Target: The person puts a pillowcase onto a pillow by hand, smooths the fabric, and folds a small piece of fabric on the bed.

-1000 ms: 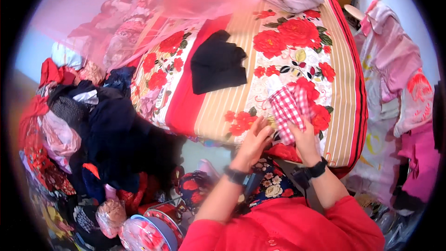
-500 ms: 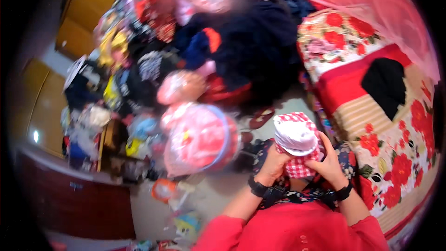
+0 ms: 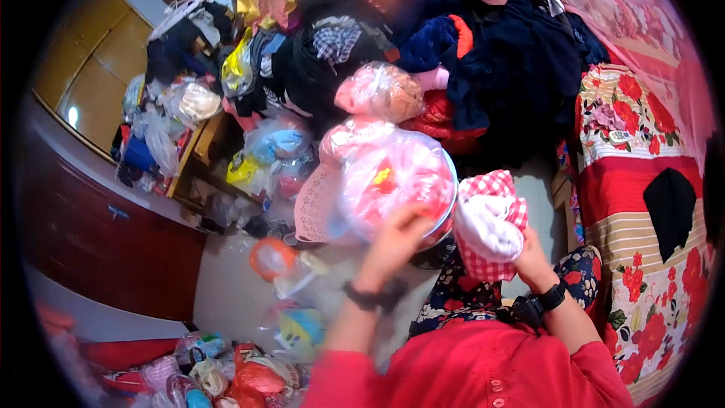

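My right hand (image 3: 533, 260) is closed on the lower right side of a red-and-white checked cloth bundle (image 3: 483, 263), holding it above my lap. A crumpled white cloth (image 3: 495, 228) sits in the front of the bundle. My left hand (image 3: 402, 236) is apart from the bundle, at the near edge of a round tub (image 3: 453, 196) with a pale blue rim. Clear plastic with pink and red things (image 3: 389, 174) fills that tub. Motion smears the left fingers, so whether they touch the plastic does not show.
A pink perforated basket (image 3: 313, 208) stands left of the tub. Dark clothes (image 3: 513, 68) are heaped beyond it. On the right, a bed with a floral cover (image 3: 653, 295) bears a black cloth (image 3: 671, 211). Plastic bags (image 3: 298, 332) and an orange ring-shaped item (image 3: 272, 258) lie on the floor.
My left hand has let go of the checked bundle and moved left to the tub. The bundle stays in my right hand. The whole view has swung left.
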Demonstrator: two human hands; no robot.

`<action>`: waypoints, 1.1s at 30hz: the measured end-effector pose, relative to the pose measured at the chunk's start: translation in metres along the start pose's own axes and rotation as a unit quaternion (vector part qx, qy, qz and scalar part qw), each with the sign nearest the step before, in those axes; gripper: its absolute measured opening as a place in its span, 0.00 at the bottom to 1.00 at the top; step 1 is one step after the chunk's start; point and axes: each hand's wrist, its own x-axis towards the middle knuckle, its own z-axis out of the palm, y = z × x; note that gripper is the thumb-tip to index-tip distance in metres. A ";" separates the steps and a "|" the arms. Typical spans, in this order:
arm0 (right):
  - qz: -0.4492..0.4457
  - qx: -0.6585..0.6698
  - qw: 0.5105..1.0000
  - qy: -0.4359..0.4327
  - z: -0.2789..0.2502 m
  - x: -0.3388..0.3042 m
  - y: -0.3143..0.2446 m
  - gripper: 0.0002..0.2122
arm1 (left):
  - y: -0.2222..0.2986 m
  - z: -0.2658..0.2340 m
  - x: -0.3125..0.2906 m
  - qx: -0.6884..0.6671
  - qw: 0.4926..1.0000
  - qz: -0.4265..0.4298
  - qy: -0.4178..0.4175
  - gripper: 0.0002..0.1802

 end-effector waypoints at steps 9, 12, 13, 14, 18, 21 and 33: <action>0.011 -0.062 0.997 0.042 0.024 0.017 0.003 0.24 | -0.091 -0.085 0.099 0.312 0.939 0.141 0.033 0.15; 0.016 -0.037 0.998 0.048 0.024 0.027 0.003 0.25 | -0.090 -0.087 0.104 0.252 0.965 0.078 0.003 0.12; 0.015 -0.049 0.998 0.047 0.025 0.028 0.000 0.25 | -0.088 -0.089 0.104 0.143 0.989 0.030 -0.001 0.10; 0.017 -0.049 0.998 0.043 0.028 0.033 -0.005 0.25 | -0.091 -0.098 0.105 0.144 0.989 0.028 0.003 0.10; -0.016 -0.010 0.999 0.042 0.042 0.046 -0.027 0.25 | -0.084 -0.132 0.100 -0.211 0.971 -0.073 0.080 0.05; 0.006 -0.056 0.998 0.030 0.050 0.050 -0.044 0.21 | -0.067 -0.147 0.095 -0.227 0.964 -0.098 0.097 0.11; -0.021 -0.560 0.758 -0.334 0.166 0.176 -0.045 0.29 | -0.126 -0.135 -0.017 -0.308 0.918 -0.146 0.202 0.06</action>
